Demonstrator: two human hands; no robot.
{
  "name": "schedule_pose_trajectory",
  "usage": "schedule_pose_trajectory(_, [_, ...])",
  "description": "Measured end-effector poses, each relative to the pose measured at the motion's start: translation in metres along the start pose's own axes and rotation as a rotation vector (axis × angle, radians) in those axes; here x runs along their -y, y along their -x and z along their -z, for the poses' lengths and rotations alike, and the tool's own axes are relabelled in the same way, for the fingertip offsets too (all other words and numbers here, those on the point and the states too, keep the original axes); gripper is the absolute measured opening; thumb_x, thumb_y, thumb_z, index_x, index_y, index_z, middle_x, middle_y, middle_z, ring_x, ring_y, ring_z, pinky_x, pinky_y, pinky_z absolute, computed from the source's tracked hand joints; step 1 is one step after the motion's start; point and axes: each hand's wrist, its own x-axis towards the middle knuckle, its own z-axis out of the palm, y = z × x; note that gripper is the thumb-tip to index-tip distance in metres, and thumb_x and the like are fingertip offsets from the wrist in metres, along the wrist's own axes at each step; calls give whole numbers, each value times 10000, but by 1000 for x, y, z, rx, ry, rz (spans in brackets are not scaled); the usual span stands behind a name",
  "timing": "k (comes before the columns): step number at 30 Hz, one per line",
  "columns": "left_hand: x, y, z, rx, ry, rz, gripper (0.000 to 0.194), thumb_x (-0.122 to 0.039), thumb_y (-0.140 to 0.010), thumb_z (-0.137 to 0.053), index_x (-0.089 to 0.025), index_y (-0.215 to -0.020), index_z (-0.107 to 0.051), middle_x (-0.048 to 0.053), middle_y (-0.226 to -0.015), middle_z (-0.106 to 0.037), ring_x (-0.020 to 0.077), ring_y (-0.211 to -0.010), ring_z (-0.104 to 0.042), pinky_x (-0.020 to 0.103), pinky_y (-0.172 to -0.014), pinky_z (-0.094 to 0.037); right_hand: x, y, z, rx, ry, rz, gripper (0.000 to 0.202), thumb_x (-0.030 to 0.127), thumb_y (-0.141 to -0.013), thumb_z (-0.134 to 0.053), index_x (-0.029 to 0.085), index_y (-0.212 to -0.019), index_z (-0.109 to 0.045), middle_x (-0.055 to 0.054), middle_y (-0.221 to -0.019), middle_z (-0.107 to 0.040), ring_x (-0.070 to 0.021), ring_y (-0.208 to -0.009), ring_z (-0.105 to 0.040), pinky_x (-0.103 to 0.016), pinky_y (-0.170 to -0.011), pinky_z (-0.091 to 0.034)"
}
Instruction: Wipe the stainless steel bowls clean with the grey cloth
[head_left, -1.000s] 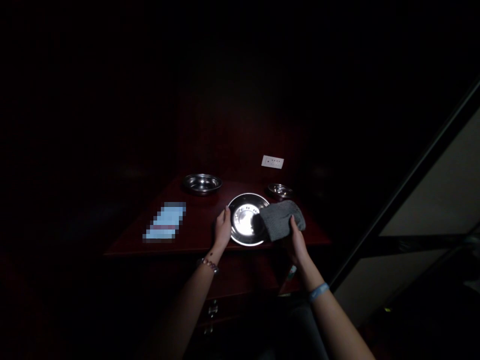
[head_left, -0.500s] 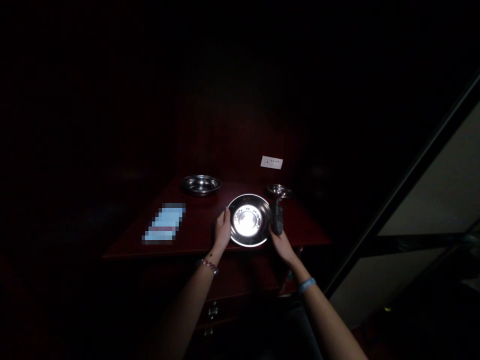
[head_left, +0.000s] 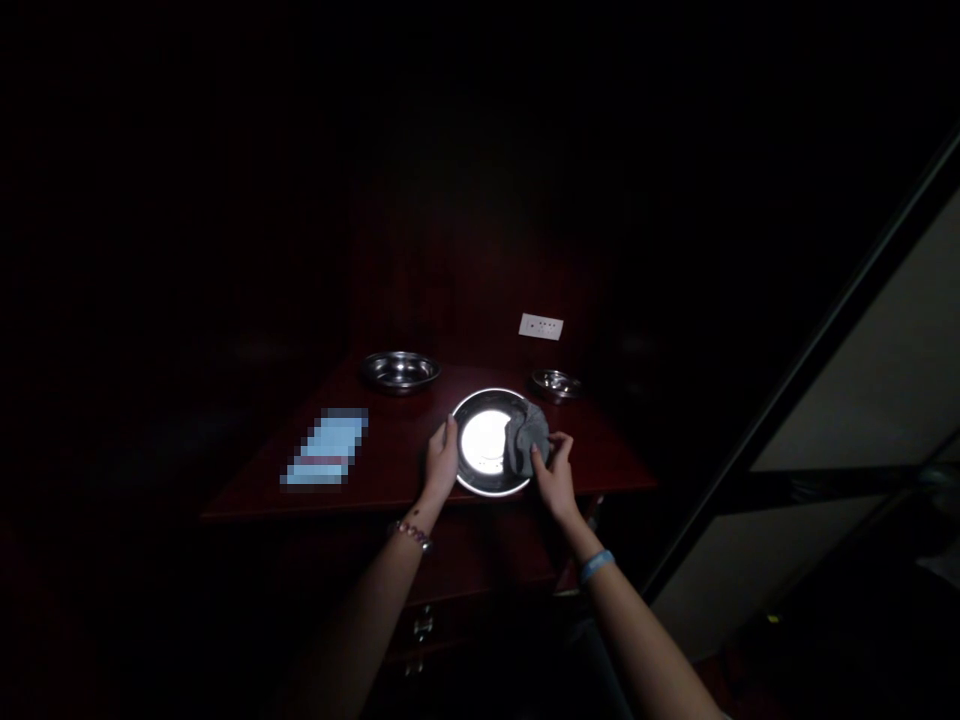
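A shiny round metal plate (head_left: 471,474) with a raised rim is tilted up toward me above the front of the desk. My left hand (head_left: 442,458) grips its left edge, thumb on the rim and the other fingers hidden behind. In my right hand (head_left: 555,478) is a crumpled grey cloth (head_left: 528,438), pinched under the thumb. The cloth lies against the right inner side of the plate and covers part of that rim. Bright light glares off the plate's middle.
On the dark red desk (head_left: 300,495), a larger metal dish (head_left: 400,371) sits back left and a smaller metal dish (head_left: 555,384) back right. A blurred pale-blue flat object (head_left: 327,448) lies left. A white socket panel (head_left: 541,327) is behind; drawer handles (head_left: 423,622) show below.
My right hand has brought the cloth from outside the plate's right edge onto its inner face, moving left. My left hand keeps its hold on the plate.
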Motion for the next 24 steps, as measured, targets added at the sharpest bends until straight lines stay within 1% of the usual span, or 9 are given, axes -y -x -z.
schedule_pose_trajectory(2, [-2,1,1,-16,7,-14,502,-589,-902,-487,-131,-870,-688,100,-845,-719,212,-819,-661,300,-755,-516,-5,0,-6,-34,-44,-58,556,466,-810,-664,193,-1253,-468,-95,-1059,-733,-214,-937,-703,-355,-877,-534])
schedule_pose_trajectory(3, [-3,2,2,-26,6,-13,502,-590,-901,-487,-131,-870,-687,98,-845,-719,211,-819,-661,300,-757,-517,-6,-1,-8,-32,-63,-96,567,455,-783,-691,190,-1243,-488,-97,-1054,-740,-218,-938,-706,-355,-873,-538])
schedule_pose_trajectory(6, [-10,3,3,-42,2,2,508,-593,-898,-483,-134,-924,-698,110,-929,-738,231,-903,-675,325,-826,-526,-10,-8,-14,68,-138,-285,419,424,-706,-754,168,-1020,-648,-89,-951,-766,-242,-908,-713,-358,-848,-549])
schedule_pose_trajectory(9, [-24,1,-1,-15,25,-50,499,-561,-904,-500,-147,-1107,-692,133,-1191,-707,258,-1145,-635,359,-995,-487,-10,-16,-18,158,-335,-488,317,398,-674,-785,138,-833,-699,-86,-805,-764,-244,-815,-720,-351,-790,-560])
schedule_pose_trajectory(12, [-41,-2,-9,58,55,-106,540,-512,-901,-549,-216,-1351,-574,99,-1457,-549,253,-1359,-493,364,-1130,-392,-8,-21,-24,106,-535,-568,298,332,-653,-816,128,-841,-709,-99,-808,-765,-237,-791,-726,-350,-779,-572])
schedule_pose_trajectory(15, [-49,-4,-14,144,140,-62,662,-516,-913,-535,-267,-1505,-372,96,-1528,-467,250,-1386,-469,383,-1127,-409,-5,-23,-33,0,-645,-539,271,290,-654,-819,149,-852,-699,-95,-869,-770,-231,-840,-732,-354,-824,-580])
schedule_pose_trajectory(18, [-42,2,-14,155,216,-16,746,-526,-895,-555,-269,-1534,-267,121,-1552,-422,256,-1388,-466,391,-1109,-432,-3,-24,-42,-84,-710,-500,259,268,-661,-808,161,-867,-694,-83,-911,-772,-230,-898,-731,-359,-887,-572])
schedule_pose_trajectory(22, [-23,22,-14,116,253,-43,780,-539,-868,-575,-258,-1514,-241,136,-1539,-423,260,-1393,-457,404,-1127,-409,-4,-22,-54,-169,-773,-542,256,242,-697,-750,171,-939,-705,-66,-936,-776,-238,-974,-722,-367,-948,-553])
schedule_pose_trajectory(24, [-15,31,-20,145,212,-49,800,-518,-830,-633,-245,-1490,-272,139,-1512,-454,262,-1386,-462,412,-1141,-387,-5,-20,-61,-199,-789,-582,232,253,-737,-697,180,-957,-705,-64,-954,-775,-239,-1021,-712,-366,-967,-545])
